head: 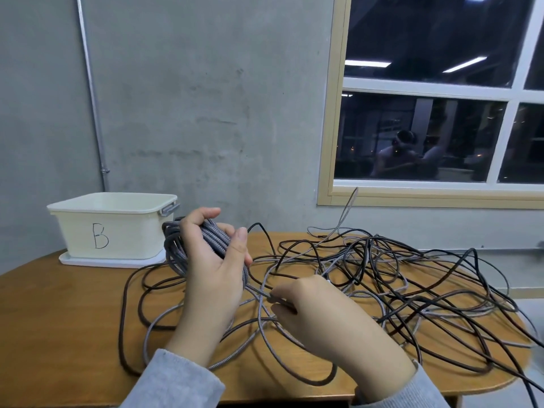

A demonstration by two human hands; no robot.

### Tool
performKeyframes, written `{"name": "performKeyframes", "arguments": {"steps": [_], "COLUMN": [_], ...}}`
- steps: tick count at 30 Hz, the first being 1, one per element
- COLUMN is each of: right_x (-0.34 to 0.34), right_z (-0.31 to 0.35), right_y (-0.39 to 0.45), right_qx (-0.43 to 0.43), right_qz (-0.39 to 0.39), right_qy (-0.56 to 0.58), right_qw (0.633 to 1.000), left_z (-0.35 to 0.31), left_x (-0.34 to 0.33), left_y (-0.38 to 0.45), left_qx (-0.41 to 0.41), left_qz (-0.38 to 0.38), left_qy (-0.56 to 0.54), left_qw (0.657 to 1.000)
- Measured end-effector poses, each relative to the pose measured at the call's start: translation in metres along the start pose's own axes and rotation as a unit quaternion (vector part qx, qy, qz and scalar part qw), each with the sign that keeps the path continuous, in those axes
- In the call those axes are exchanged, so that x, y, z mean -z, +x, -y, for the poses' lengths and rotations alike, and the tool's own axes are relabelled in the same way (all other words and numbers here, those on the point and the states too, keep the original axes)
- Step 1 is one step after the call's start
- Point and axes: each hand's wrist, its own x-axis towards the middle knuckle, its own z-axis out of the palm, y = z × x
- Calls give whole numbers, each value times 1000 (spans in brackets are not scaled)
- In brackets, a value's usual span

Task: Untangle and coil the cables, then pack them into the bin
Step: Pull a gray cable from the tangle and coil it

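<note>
Gripping grey coil [188, 245] inside left hand [215, 260] fingers [203, 214].

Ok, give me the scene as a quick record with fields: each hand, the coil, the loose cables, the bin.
left hand: grips the grey braided coil, raised above the table
right hand: pinches a grey cable strand running down from the coil
loose cables: dark and grey, tangled across the wooden table, mostly on the right
bin: cream, marked B, far left on a white tray; inside not visible
progress: one coil partly wound, not yet packed
</note>
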Motion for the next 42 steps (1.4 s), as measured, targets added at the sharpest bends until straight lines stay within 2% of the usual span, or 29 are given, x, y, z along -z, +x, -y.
{"name": "performKeyframes", "arguments": {"steps": [6, 12, 17, 19, 22, 26, 28, 33, 36, 39, 42], "right_x": [2, 17, 25, 20, 17, 19, 19, 6, 5, 7, 14], "right_z": [-2, -13, -21, -14, -11, -17, -15, -10, -16, -20, -25], "right_y": [-4, -15, -19, -18, -16, -18, -16, -3, 1, 1, -1], "right_qx": [8, -25, -30, -17, -16, -65, -77, -99, -104, -98, -107], "right_qz": [-20, -28, -52, -53, -65, -80, -86, -78, -126, -158, -238], "right_qy": [-13, 2, -33, -48, -50, -37, -23, 7, 19, 18, 73], "right_qw": [1000, 999, 998, 997, 997, 994, 993, 992, 986, 982, 963], "left_z": [10, 17, 17, 14, 7, 1, -4, -14, -17, -17, -16], "left_x": [4, 8, 9, 6, 7, 18, 17, 13, 13, 15, 18], "left_y": [-3, -6, -5, -6, -3, 4, 4, -3, -5, -3, -4], "left_qx": [-17, -22, -2, 37, 117, 168, 199, 237, 251, 269, 277], "left_qz": [70, 169, 191, 190, 136, 48, 34, 120, 164, 170, 219], "left_qy": [69, 171, 193, 145, -20, -130, -184, -259, -295, -329, -372], "left_qw": [995, 970, 962, 970, 984, 976, 962, 929, 907, 889, 859]}}
